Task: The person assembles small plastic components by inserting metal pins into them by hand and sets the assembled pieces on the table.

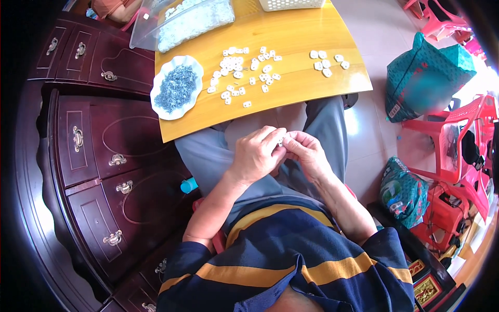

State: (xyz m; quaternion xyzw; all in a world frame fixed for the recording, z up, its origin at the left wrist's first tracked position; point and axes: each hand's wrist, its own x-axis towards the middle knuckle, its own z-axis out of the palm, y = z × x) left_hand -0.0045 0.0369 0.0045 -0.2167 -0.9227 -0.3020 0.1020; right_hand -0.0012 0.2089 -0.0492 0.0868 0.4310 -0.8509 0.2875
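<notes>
1 small white piece (281, 141), apparently, sits pinched by my left hand (257, 154) and right hand (307, 153); slackening could drop it.

Head-worn fisheye, facing down (edges bent), close above lap (207, 152) and table (297, 74), dark rim seemingly unreadable.

On my left I can make out a dark cabinet (140, 135) with ornate handles (78, 139), a turquoise object (189, 185) near its front, and another person's sleeve (108, 7) beyond. To my right, a big teal bag (416, 78) and a smaller bag (397, 187) sit on pale floor (366, 140) near pink chairs (442, 138).
</notes>
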